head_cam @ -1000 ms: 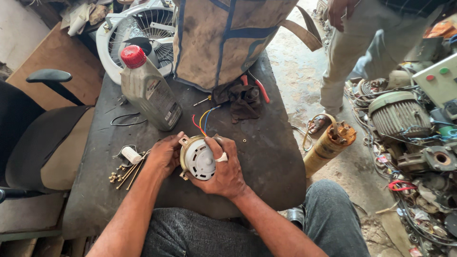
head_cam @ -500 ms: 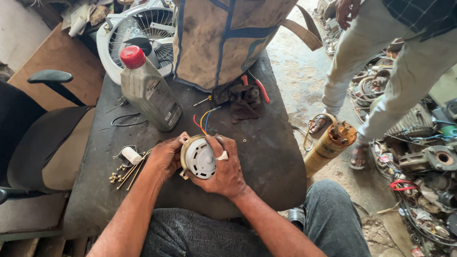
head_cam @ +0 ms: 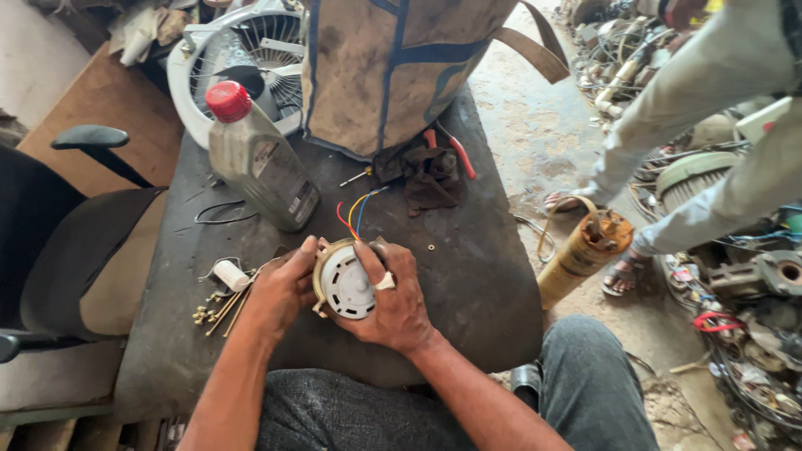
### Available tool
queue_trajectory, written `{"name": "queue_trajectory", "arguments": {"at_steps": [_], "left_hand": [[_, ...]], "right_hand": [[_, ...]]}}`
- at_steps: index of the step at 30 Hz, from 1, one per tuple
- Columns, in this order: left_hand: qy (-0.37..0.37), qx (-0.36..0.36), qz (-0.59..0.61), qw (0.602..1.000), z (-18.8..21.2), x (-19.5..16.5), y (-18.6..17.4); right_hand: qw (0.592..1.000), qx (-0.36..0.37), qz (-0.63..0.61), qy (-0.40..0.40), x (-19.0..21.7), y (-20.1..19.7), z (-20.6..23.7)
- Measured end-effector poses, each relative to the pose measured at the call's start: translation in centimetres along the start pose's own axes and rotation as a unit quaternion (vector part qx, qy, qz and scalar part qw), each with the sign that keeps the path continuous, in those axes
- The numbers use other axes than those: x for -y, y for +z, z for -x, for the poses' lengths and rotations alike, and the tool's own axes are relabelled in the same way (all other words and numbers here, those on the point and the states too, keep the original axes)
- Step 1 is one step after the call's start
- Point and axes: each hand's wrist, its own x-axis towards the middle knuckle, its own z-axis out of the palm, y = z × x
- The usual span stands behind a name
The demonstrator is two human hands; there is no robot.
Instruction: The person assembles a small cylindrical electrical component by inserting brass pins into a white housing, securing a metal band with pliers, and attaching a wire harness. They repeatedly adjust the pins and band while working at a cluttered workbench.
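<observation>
Left hand (head_cam: pixel 280 288): curled, clasped against the left side of the small round motor (head_cam: pixel 345 281).
Motor: held over the dark table (head_cam: pixel 468 284), near its front edge.
Right hand (head_cam: pixel 395 296): fingers wrapped over the motor's right side.
Open room: bare tabletop is seen right of the hands; a plastic bottle (head_cam: pixel 255 159) stands far left.

Counted on the counter (head_cam: pixel 468 276): one small motor (head_cam: pixel 347 282) with three coloured leads (head_cam: pixel 357 210), one plastic bottle (head_cam: pixel 255 163) with a red cap, one cloth bag (head_cam: pixel 393 67), one dark rag (head_cam: pixel 430 175), one pair of red-handled pliers (head_cam: pixel 455 150). One fan housing (head_cam: pixel 242 58) behind. Brass bolts (head_cam: pixel 219 307): several, perhaps five; view unclear.
</observation>
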Motion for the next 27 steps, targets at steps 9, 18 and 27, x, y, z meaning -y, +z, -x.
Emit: {"name": "queue_trajectory", "arguments": {"at_steps": [9,18,27], "left_hand": [[-0.008,-0.010,-0.067,0.998,-1.1,-0.1,0.1],[0.002,-0.006,-0.091,0.996,-1.2,-0.4,0.4],[0.014,0.007,-0.067,0.998,-1.6,-0.1,0.6]], "right_hand": [[1.000,0.011,-0.006,-0.003,0.2,0.1,-0.4],[1.000,0.021,-0.012,-0.008,0.4,-0.2,-0.8],[0.999,0.013,-0.020,-0.022,0.1,-0.1,-0.7]]}}
